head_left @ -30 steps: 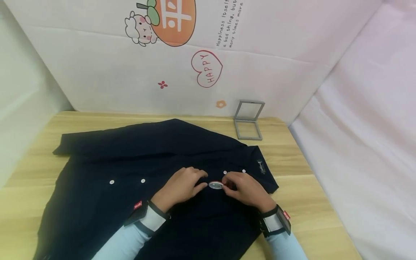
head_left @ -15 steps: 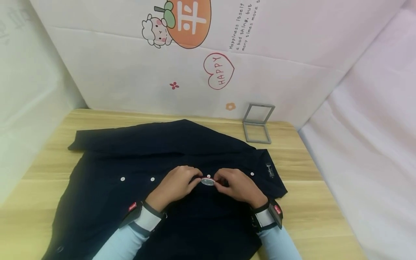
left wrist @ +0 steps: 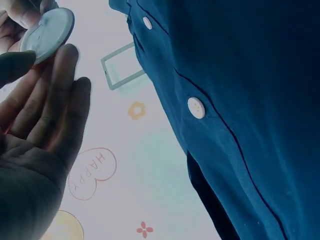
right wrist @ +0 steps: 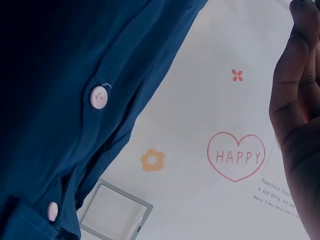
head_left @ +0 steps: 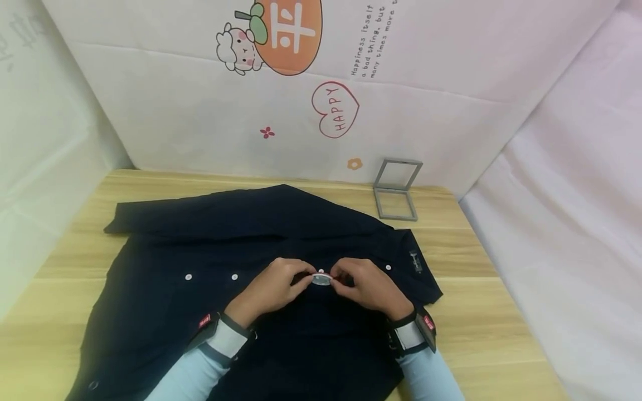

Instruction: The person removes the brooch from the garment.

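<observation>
A round pin badge (head_left: 321, 279), its pale back turned up, is held above the dark navy shirt (head_left: 200, 245). My left hand (head_left: 271, 287) pinches its left edge between thumb and fingers. On its right edge, the thumb and fingertips of my right hand (head_left: 368, 285) grip it too. In the left wrist view the back of the badge (left wrist: 50, 35) shows a thin pin line across it. Only the side of my right hand (right wrist: 300, 125) appears in the right wrist view, where the badge is out of sight. A white shirt button (head_left: 234, 277) lies left of my hands.
Behind the collar, a grey clear-windowed case (head_left: 398, 218) stands with its lid up. The shirt is spread over a wooden table (head_left: 481, 323). White printed cloth (head_left: 200, 133) hangs along the back, with more cloth at both sides.
My left hand has come to the badge and taken hold of its left edge; the badge has turned slightly. Over the last half second, both hands have stayed nearly still.
</observation>
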The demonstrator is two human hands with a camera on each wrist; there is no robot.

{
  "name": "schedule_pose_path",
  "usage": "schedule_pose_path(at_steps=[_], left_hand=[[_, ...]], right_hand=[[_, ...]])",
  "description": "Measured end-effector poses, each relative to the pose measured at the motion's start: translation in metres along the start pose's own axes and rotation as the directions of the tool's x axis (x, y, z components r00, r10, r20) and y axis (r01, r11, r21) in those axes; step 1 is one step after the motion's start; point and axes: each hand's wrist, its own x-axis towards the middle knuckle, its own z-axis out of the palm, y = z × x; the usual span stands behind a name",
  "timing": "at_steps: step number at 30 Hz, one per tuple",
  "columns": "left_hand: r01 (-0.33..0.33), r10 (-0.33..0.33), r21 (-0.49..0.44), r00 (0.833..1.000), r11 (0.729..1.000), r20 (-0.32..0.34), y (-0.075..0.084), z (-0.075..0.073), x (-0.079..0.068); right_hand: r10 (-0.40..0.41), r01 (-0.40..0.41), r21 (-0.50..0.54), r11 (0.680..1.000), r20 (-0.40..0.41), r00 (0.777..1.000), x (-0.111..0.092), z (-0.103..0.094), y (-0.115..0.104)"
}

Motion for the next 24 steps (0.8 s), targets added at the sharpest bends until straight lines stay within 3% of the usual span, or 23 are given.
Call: schedule_pose_path(at_steps=[4,12,18,24], left_hand=[[-0.036,0.036,-0.005,0.998,0.999,-0.046,0.000,-0.003,0.001],[-0.015,0.013,-0.015,0.989,1.000,-0.145,0.003,-0.017,0.002],[0.035,-0.067,-0.119,0.960,0.992,-0.271,0.005,-0.036,0.004],[0.069,-0.141,-0.215,0.930,0.974,-0.340,0.010,-0.053,0.007]], right_hand=[[-0.019,0.019,0.001,1.000,-0.020,1.000,0.003,-0.002,0.001],[-0.017,0.026,0.072,0.997,-0.118,0.993,0.007,-0.006,0.000],[0.047,-0.009,0.215,0.977,-0.171,0.984,0.013,-0.001,-0.001],[0.109,-0.008,0.390,0.921,-0.238,0.965,0.024,0.001,-0.011]])
